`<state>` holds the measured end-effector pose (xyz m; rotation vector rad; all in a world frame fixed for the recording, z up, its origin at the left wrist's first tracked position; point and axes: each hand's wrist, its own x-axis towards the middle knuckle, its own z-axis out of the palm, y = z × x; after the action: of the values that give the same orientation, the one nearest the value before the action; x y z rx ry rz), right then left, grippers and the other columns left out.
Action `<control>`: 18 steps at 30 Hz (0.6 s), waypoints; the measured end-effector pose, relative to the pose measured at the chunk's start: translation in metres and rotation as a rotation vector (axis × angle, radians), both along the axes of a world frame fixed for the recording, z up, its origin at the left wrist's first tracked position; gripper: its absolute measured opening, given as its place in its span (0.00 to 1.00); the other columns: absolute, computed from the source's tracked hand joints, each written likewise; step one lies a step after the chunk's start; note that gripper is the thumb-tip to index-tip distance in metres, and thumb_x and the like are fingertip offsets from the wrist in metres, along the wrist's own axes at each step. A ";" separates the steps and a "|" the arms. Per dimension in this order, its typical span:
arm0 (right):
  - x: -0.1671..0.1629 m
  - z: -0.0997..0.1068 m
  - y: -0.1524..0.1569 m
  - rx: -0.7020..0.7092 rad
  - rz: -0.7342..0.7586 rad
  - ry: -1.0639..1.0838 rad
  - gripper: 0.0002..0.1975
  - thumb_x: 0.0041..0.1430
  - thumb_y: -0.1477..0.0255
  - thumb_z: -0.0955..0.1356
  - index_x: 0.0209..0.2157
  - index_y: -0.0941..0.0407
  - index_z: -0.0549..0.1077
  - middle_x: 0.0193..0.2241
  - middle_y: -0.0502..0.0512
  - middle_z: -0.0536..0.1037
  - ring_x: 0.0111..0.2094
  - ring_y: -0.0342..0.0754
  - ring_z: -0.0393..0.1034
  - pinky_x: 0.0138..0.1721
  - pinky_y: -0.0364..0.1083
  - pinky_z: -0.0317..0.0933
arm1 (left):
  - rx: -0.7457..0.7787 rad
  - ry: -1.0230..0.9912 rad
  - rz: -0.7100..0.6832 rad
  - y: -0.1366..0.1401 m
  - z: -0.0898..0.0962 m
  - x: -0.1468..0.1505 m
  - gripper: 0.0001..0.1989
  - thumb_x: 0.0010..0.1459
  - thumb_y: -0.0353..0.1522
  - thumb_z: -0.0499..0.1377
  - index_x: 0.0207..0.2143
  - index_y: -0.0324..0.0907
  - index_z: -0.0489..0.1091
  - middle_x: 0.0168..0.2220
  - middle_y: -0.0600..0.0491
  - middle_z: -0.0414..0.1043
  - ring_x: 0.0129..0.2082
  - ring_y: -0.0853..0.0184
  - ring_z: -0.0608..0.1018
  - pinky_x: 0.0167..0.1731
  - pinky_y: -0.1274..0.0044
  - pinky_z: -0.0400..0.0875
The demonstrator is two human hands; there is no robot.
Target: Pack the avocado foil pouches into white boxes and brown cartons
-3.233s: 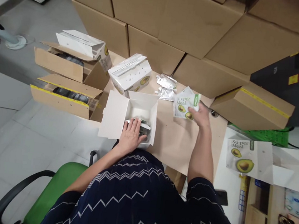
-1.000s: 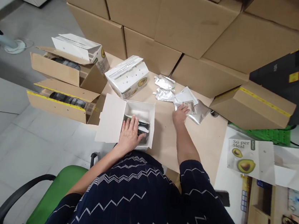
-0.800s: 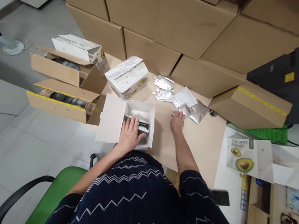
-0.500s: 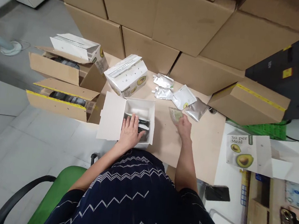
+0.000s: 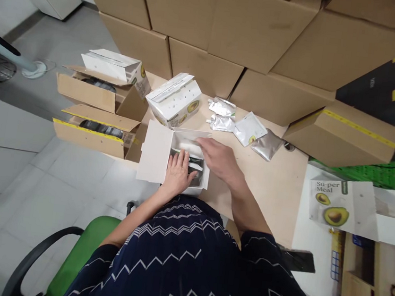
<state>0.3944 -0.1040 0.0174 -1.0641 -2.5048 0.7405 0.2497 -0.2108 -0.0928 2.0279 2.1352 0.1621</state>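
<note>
An open white carton (image 5: 205, 177) stands at the table's near edge, its lid flap (image 5: 156, 153) folded out to the left. Inside it are dark and pale packs (image 5: 198, 169). My left hand (image 5: 177, 174) lies flat over the packs, fingers stretched out, gripping nothing. At the carton's far right rim is my right hand (image 5: 221, 160), its fingers pinched on a thin sachet (image 5: 191, 142) that is mostly hidden inside the box. Behind the carton lie two silver spouted pouches (image 5: 222, 106), a white avocado-print pouch (image 5: 249, 129) and a grey foil pouch (image 5: 266, 144).
A closed white avocado-print carton (image 5: 174, 99) stands behind the open one. Open brown boxes (image 5: 87, 140) holding dark packs are on the left. Stacked brown cartons (image 5: 250, 25) wall the back. A Su-per Meal carton (image 5: 333, 204) and a phone (image 5: 297, 260) lie to the right.
My right hand has moved left from the bare tabletop to the open carton, carrying the greenish sachet into it. My left hand stays on the packs. The view has shifted slightly.
</note>
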 end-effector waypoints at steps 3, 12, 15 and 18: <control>-0.029 -0.004 0.014 -0.007 0.098 -0.353 0.17 0.67 0.75 0.58 0.51 0.54 0.73 0.42 0.60 0.80 0.40 0.52 0.75 0.36 0.47 0.64 | 0.020 0.002 0.001 0.000 0.000 0.000 0.38 0.65 0.46 0.51 0.68 0.28 0.51 0.70 0.34 0.49 0.67 0.45 0.60 0.66 0.54 0.51; -0.071 -0.026 0.056 -0.053 0.314 -0.576 0.14 0.64 0.74 0.63 0.46 0.57 0.77 0.44 0.61 0.81 0.44 0.51 0.75 0.38 0.43 0.61 | 0.034 -0.021 0.015 0.000 0.000 0.000 0.37 0.65 0.45 0.52 0.67 0.30 0.52 0.69 0.34 0.50 0.66 0.46 0.61 0.66 0.55 0.52; -0.082 -0.041 0.066 -0.150 0.463 -0.736 0.16 0.63 0.75 0.64 0.49 0.59 0.76 0.48 0.62 0.80 0.43 0.51 0.75 0.36 0.43 0.62 | 0.027 -0.024 0.014 0.000 -0.001 0.000 0.37 0.65 0.45 0.52 0.67 0.28 0.53 0.69 0.34 0.49 0.66 0.46 0.60 0.66 0.55 0.51; -0.090 -0.048 0.070 -0.199 0.531 -0.887 0.17 0.63 0.75 0.64 0.50 0.63 0.76 0.47 0.67 0.79 0.43 0.54 0.76 0.36 0.44 0.63 | 0.031 -0.031 0.013 0.000 -0.001 0.000 0.38 0.65 0.44 0.53 0.67 0.27 0.52 0.70 0.34 0.49 0.66 0.46 0.60 0.66 0.55 0.50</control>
<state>0.3048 -0.0344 -0.0303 -0.9105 -3.6315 0.7709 0.2493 -0.2111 -0.0942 2.0155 2.1403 0.2287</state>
